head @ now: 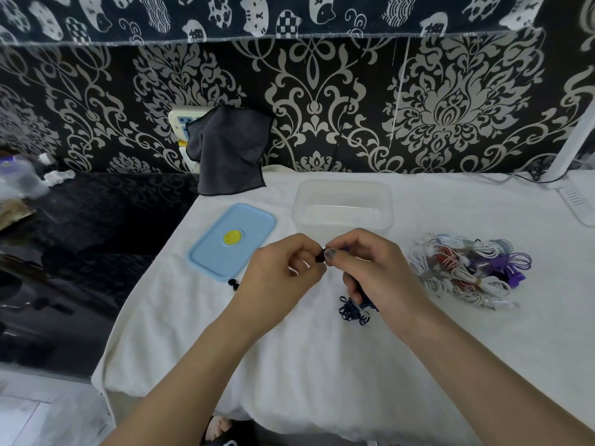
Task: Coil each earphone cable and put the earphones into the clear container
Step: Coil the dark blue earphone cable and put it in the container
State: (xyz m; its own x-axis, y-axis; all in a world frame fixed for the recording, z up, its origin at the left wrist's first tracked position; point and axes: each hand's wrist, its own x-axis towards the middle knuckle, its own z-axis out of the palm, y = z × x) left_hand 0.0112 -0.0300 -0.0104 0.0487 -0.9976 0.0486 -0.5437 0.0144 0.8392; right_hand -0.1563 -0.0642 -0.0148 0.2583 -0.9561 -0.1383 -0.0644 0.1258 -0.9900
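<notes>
Dark blue cable (352, 312) hangs down from the right hand (370, 268) into a loose tangle on the white towel (289, 365) of the tabletop, while both grips – the left hand (283, 268) too – pinch its small black end at the frame centre. Just behind stands the clear container (343, 204), seemingly empty; the other earphones (467, 268) lie at right – room is wide.

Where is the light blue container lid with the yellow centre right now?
In the head view, the light blue lid lies flat on the white towel, left of the clear container and beyond the left hand.
</notes>
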